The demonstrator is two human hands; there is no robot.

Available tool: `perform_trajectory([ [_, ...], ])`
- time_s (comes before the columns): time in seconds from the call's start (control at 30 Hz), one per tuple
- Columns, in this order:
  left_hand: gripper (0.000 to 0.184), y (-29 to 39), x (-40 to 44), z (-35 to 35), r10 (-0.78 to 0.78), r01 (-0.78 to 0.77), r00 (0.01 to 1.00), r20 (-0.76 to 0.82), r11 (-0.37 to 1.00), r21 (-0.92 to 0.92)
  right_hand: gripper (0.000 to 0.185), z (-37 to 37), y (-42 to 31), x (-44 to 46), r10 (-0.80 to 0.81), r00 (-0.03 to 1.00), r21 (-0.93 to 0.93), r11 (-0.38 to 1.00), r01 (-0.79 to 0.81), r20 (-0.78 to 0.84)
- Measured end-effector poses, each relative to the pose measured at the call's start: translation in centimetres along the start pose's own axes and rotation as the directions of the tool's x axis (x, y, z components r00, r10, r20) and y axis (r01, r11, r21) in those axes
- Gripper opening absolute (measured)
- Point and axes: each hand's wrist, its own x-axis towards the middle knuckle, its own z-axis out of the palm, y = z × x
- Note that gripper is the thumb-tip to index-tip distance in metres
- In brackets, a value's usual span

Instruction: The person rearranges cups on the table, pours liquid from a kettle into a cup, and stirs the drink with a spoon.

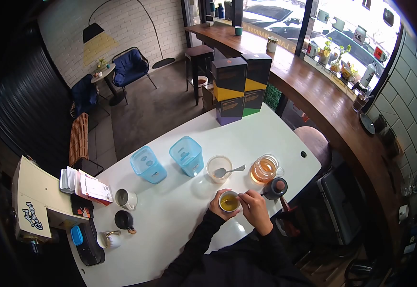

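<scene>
Left hand (218,208) wrapped around a cup (228,193), right hand (257,209) at its rim

White desk (165,239) lies below, and the cup of yellow liquid is held over its near side, right of the middle. Right-hand fingertips are drawn together at the rim; whether they pinch something thin, I cannot tell. Just beyond stand a tub (218,161) and a glass jug (263,171), with a dark pot (275,191) right of the right hand, close to the desk's right edge: little room there. Leftward, a wide stretch of white top runs from the left sleeve (200,237) to the mugs (130,201). Two blue containers (186,155) stand farther off; stacked boxes (230,79) sit by the far edge. Beyond lie dark floor (146,110), blue chairs (132,67) and a curved wooden bar (313,79).
</scene>
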Motion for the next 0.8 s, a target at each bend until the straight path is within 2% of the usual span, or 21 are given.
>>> perform_trajectory([
  [0.27, 0.081, 0.09, 0.03, -0.16, -0.024, 0.024, 1.000, 0.017, 1.000, 0.007, 0.010, 0.40, -0.23, -0.08, -0.024, 0.998, 0.030, 0.999, 0.023, 0.062],
  [0.33, 0.081, 0.23, 0.04, -0.17, -0.027, 0.027, 0.999, 0.017, 0.999, 0.019, 0.011, 0.07, -0.16, -0.07, -0.037, 0.995, -0.023, 0.999, 0.039, 0.095],
  [0.47, 0.081, 0.38, 0.06, -0.08, 0.000, 0.000, 1.000, 0.002, 1.000, 0.012, 0.010, 0.00, 0.18, -0.03, -0.055, 0.997, -0.066, 0.996, 0.058, 0.048],
  [0.53, 0.079, 0.41, 0.10, -0.15, -0.037, 0.037, 0.999, 0.012, 0.999, -0.024, 0.011, 0.18, -0.05, 0.06, -0.012, 1.000, -0.037, 0.999, 0.011, -0.015],
  [0.67, 0.079, 0.63, -0.04, -0.40, -0.051, 0.051, 0.998, 0.029, 0.999, 0.002, 0.011, 0.44, -0.16, -0.05, -0.023, 1.000, -0.007, 1.000, 0.023, -0.015],
  [0.8, 0.081, 0.34, -0.12, -0.42, -0.006, 0.005, 1.000, 0.018, 1.000, 0.030, 0.012, 0.24, -0.34, -0.09, -0.053, 0.997, 0.032, 0.998, 0.051, 0.060],
])
